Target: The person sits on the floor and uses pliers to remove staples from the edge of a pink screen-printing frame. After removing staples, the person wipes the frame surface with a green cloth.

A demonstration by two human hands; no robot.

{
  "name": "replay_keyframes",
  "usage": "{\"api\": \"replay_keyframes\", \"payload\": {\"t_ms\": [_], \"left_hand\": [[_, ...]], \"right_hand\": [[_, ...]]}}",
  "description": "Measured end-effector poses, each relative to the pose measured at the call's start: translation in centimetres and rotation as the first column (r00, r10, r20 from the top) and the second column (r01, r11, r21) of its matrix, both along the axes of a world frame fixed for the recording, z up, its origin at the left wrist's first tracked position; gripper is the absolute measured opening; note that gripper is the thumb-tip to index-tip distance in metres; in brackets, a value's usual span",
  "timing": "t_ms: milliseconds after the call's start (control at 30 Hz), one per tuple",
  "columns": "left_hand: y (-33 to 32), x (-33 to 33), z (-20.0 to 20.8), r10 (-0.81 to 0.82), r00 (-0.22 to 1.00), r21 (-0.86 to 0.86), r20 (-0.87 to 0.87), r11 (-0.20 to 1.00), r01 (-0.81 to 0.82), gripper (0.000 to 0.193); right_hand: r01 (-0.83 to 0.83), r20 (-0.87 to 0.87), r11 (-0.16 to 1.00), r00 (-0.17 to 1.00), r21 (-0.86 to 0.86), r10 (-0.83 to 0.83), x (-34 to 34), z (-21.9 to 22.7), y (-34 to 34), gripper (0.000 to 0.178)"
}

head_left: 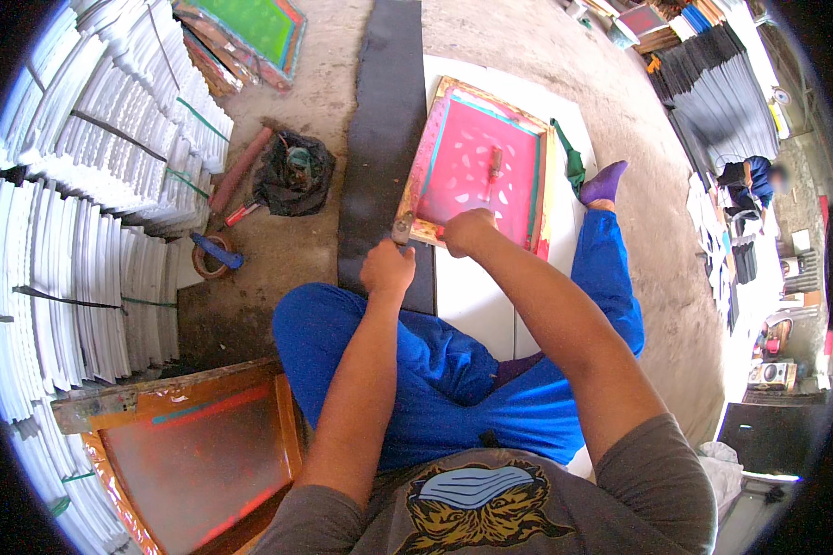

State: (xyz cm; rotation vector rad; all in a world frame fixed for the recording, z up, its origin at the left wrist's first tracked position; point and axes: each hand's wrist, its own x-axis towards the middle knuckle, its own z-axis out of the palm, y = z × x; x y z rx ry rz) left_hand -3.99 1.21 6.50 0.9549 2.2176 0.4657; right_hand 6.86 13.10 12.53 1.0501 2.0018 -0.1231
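Observation:
A screen-printing frame [425,173] with wooden sides and pink mesh lies in front of me, its near edge toward my hands. My left hand [386,267] is closed around what looks like a hammer [403,226], its blocky grey-brown head beside the frame's near left corner. Over the near edge, my right hand [470,232] is curled shut, apparently gripping the frame; its fingertips are hidden. Just beyond these knuckles a screwdriver [496,165] with a reddish handle lies over the mesh, its thin shaft pointing toward the hand.
White board [475,294] and a black strip [377,139] lie under and beside the frame. Bundled white sheet stacks [111,153] stand left. Nearby are a black bag [293,173], a tape roll [215,256] and another frame [194,462]. A co-worker [759,180] is far right.

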Motion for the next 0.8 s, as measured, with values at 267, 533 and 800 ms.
{"api": "replay_keyframes", "payload": {"t_ms": [267,533,800], "left_hand": [[-0.3,0.0,-1.1,-0.016,1.0,0.009,-0.011,1.0,0.016,0.041],[0.5,0.7,-3.4,-0.081,0.962,0.094,0.26,0.994,0.058,0.032],[0.6,3.3,-3.2,-0.22,0.938,0.461,-0.267,0.826,0.325,0.022]], "right_hand": [[0.005,-0.184,1.0,0.983,-0.029,-0.01,2.0,0.2,-1.1,0.031],[0.217,-0.336,0.937,0.892,-0.273,-0.304,7.7,-2.4,-5.8,0.036],[0.323,-0.471,0.883,0.755,-0.34,-0.457,9.9,-4.6,-8.8,0.041]]}}
